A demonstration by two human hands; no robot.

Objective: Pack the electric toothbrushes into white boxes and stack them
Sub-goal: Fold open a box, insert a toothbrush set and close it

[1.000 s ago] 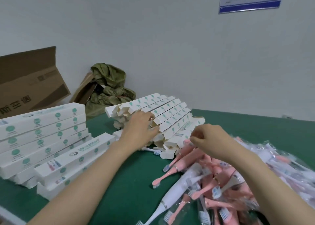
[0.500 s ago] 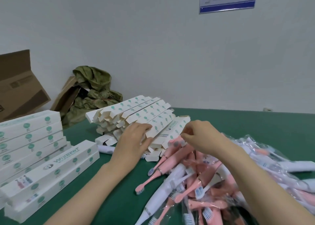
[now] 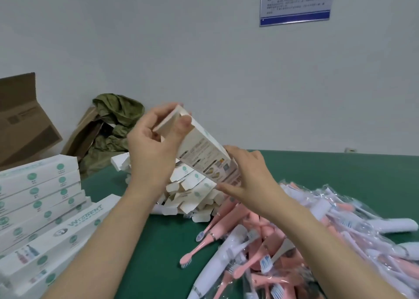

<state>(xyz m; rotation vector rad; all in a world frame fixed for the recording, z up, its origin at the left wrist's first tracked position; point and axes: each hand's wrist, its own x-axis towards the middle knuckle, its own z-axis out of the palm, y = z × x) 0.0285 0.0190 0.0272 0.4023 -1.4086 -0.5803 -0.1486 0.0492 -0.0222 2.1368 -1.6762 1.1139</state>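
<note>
Green table (image 3: 340,174) held a pile of flat boxes (image 3: 195,185). Above that pile, the left hand (image 3: 152,149) pinched the top of 1 white box (image 3: 204,149) and the right hand (image 3: 254,176) gripped its bottom end

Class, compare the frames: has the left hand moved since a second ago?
Yes. The left hand has lifted off the pile of flat boxes, upward, gripping a white box.

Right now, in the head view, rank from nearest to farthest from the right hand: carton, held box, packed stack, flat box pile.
1. Held box, gripped by the right hand.
2. Flat box pile, just left.
3. Packed stack, far left.
4. Carton, far back left.
</note>
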